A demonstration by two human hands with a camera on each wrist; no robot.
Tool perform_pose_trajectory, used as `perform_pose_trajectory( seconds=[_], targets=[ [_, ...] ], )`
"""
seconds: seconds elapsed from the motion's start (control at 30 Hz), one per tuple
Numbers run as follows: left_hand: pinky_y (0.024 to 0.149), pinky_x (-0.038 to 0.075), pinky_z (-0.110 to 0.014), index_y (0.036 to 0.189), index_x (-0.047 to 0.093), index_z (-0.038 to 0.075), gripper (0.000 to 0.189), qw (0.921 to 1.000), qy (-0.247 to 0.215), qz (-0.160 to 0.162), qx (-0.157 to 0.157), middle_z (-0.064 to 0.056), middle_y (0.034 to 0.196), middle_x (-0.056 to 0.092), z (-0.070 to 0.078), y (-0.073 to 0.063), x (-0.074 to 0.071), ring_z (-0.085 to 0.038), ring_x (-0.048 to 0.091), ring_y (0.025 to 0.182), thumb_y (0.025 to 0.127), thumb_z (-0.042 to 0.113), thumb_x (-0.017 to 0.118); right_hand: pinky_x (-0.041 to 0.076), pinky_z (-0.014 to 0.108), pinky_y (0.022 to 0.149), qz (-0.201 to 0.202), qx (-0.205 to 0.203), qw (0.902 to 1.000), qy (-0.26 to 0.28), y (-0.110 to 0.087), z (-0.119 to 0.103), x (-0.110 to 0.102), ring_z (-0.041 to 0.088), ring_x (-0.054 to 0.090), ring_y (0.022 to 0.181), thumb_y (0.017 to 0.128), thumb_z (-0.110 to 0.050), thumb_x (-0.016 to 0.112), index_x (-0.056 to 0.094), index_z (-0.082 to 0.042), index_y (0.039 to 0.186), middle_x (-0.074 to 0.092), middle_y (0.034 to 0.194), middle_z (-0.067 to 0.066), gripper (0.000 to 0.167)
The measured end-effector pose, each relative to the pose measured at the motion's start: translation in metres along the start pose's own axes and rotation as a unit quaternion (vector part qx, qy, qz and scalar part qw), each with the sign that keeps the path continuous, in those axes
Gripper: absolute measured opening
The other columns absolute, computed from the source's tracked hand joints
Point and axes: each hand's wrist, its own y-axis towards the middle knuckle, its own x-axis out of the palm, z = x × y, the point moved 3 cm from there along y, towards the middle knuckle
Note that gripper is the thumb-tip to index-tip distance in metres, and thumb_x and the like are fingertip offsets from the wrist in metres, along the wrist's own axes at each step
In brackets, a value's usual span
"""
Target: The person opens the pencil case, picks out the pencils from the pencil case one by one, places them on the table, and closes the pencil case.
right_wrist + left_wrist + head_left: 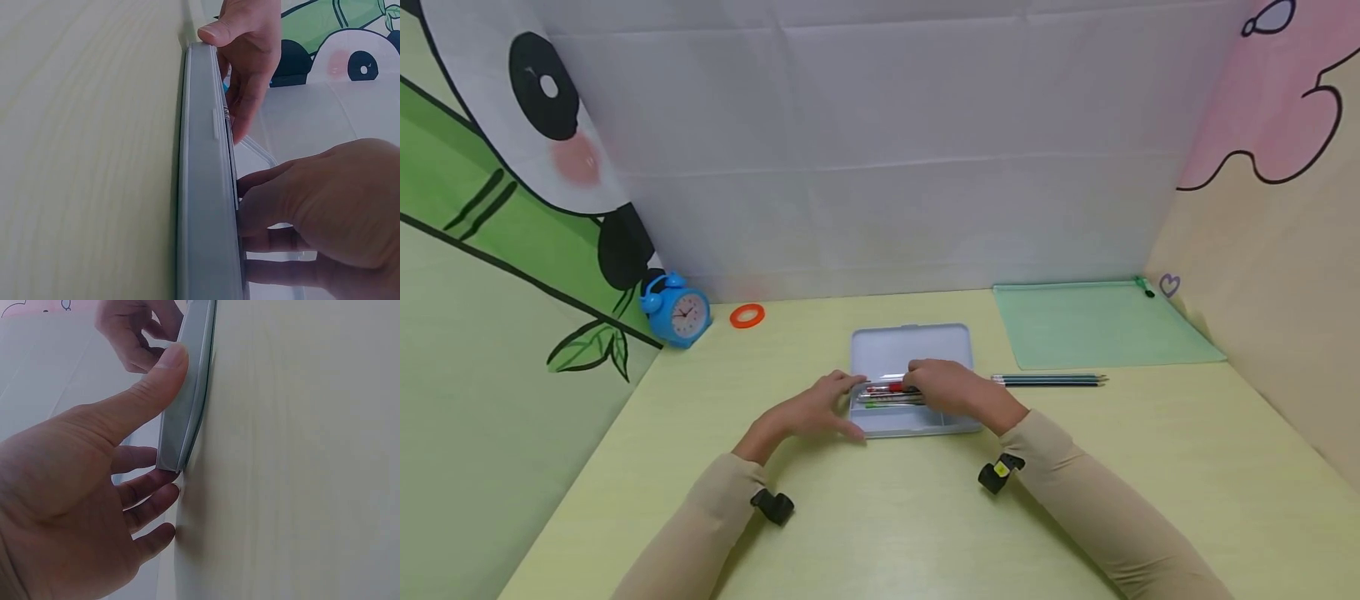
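The pens (891, 398) in the open case (912, 348) on the tabletop (880, 517) could scatter if the right hand (951, 387), fingers curled and their hold hidden, tugs while the left hand (815, 408) merely touches the case's end, fingers loosely spread.

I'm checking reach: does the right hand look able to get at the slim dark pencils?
Probably yes: the pencils lie near the right hand with nothing seen on them, though it is busy over the open white plastic case.
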Motion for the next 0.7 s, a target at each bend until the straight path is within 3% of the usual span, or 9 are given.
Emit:
perform_pose_trajectory(
  seconds=[0.17, 0.4, 0.7],
  targets=[
    [0.110, 0.034, -0.049, 0.154, 0.038, 0.011, 0.099, 1.0000, -0.005, 0.001, 0.002, -0.008, 0.137, 0.043, -0.001, 0.001, 0.001, -0.026, 0.038, 0.126, 0.075, 0.041, 0.088, 0.051, 0.033, 0.080, 0.004, 0.002, 1.0000, -0.001, -0.003, 0.001, -0.003, 0.015, 0.056, 0.086, 0.097, 0.000, 0.059, 0.074, -0.012, 0.117, 0.063, 0.104, 0.002, 0.028],
    [0.111, 0.034, -0.050, 0.155, 0.037, 0.011, 0.100, 1.0000, -0.004, 0.002, -0.002, -0.009, 0.138, 0.043, -0.001, 0.001, 0.001, -0.027, 0.037, 0.129, 0.074, 0.042, 0.088, 0.053, 0.036, 0.085, 0.025, 0.019, 0.9992, 0.024, -0.012, 0.010, -0.025, 0.018, 0.061, 0.093, 0.092, 0.000, 0.064, 0.073, -0.008, 0.118, 0.065, 0.107, 0.005, 0.028],
    [0.111, 0.034, -0.050, 0.155, 0.037, 0.010, 0.101, 1.0000, 0.007, 0.001, 0.003, -0.011, 0.140, 0.042, -0.002, 0.000, 0.001, -0.027, 0.037, 0.129, 0.075, 0.042, 0.088, 0.052, 0.032, 0.077, 0.027, 0.015, 0.9990, 0.031, -0.027, 0.027, -0.044, 0.017, 0.061, 0.089, 0.093, 0.001, 0.062, 0.073, -0.006, 0.113, 0.066, 0.105, 0.006, 0.024]
  ],
)
